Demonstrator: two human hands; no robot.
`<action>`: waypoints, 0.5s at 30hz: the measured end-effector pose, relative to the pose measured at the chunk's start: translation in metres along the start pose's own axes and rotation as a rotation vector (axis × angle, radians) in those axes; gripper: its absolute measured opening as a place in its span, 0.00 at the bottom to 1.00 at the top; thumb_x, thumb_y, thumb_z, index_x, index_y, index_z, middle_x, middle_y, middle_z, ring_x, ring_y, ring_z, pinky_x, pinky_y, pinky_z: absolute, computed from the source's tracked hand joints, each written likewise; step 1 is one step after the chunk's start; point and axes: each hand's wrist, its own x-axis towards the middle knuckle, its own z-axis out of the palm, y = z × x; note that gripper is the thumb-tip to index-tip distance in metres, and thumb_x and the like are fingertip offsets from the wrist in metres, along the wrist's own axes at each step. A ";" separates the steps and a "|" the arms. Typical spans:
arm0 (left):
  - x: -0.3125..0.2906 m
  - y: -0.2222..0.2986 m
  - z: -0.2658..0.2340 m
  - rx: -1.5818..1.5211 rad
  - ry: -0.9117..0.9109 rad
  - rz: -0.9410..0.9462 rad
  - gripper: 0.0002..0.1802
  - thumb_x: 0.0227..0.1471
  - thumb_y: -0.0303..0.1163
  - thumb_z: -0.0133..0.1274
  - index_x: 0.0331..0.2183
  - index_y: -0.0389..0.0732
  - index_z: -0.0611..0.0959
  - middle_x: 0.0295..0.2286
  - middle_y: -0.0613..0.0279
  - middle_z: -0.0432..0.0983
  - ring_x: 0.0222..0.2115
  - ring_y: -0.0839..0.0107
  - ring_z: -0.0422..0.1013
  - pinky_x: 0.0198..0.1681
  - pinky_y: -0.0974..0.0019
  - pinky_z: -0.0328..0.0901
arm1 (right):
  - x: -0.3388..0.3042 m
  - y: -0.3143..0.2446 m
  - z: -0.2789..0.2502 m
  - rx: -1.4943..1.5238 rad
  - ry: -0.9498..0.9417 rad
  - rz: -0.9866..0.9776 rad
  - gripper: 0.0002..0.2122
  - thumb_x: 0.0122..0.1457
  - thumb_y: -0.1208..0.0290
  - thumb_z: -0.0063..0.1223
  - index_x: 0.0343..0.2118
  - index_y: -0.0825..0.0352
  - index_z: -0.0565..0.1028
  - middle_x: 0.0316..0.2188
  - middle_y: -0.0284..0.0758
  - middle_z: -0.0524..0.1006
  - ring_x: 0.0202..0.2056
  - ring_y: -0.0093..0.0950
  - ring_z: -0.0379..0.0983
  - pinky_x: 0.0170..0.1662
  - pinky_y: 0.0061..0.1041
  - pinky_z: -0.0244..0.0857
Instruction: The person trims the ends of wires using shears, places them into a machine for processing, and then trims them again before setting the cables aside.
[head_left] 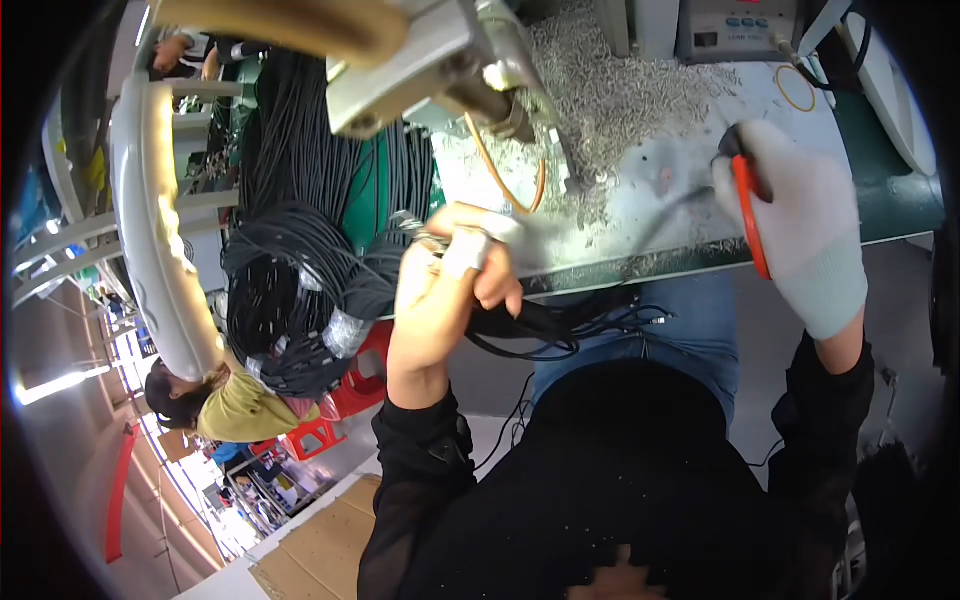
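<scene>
Black cables [310, 230] lie bunched along the left of the bench, some wrapped in clear film; more loose ends [610, 318] hang over the near edge by the lap. Right hand [805, 210], white-gloved, is closed round a red-handled tool [750, 215]; left hand [450, 265], bare with wrapped fingers, is curled, can't tell on what. Progress: looks mid-run, plenty trimmed judging by the metal clippings [650, 85]; can't separate finished cables from unfinished. Surface: white sheet [815, 120] on a green bench [900, 205], metal machine [400, 90] far left of centre, grey control box [740, 35] far right. Room: white lamp [140, 230], red stool [365, 385] and seated co-worker [245, 405] in yellow, all left.
</scene>
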 end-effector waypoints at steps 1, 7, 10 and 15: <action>-0.007 0.002 0.003 -0.094 -0.210 -0.080 0.16 0.54 0.33 0.48 0.42 0.33 0.71 0.25 0.61 0.72 0.22 0.79 0.64 0.25 0.77 0.60 | -0.005 -0.008 0.002 0.002 0.087 -0.058 0.11 0.53 0.69 0.50 0.30 0.74 0.71 0.14 0.34 0.71 0.19 0.20 0.71 0.23 0.19 0.63; -0.012 0.015 0.047 0.535 -0.410 -0.116 0.07 0.54 0.26 0.48 0.35 0.34 0.71 0.23 0.65 0.67 0.26 0.81 0.65 0.31 0.75 0.63 | -0.001 -0.048 0.009 0.414 -0.306 -0.174 0.10 0.52 0.70 0.50 0.28 0.74 0.70 0.13 0.34 0.70 0.17 0.20 0.69 0.23 0.20 0.62; -0.014 0.007 0.058 0.519 -0.314 0.077 0.08 0.51 0.22 0.50 0.35 0.33 0.70 0.24 0.65 0.68 0.27 0.81 0.65 0.31 0.76 0.63 | -0.002 -0.042 0.008 0.590 -0.356 -0.003 0.09 0.52 0.70 0.50 0.27 0.73 0.70 0.12 0.35 0.69 0.14 0.22 0.68 0.23 0.20 0.62; -0.021 -0.010 0.079 0.229 0.144 0.268 0.14 0.45 0.16 0.54 0.35 0.33 0.70 0.26 0.62 0.70 0.27 0.82 0.66 0.30 0.78 0.62 | -0.020 -0.034 0.022 0.910 -0.302 0.163 0.10 0.51 0.68 0.53 0.21 0.69 0.69 0.10 0.38 0.65 0.13 0.28 0.66 0.17 0.27 0.56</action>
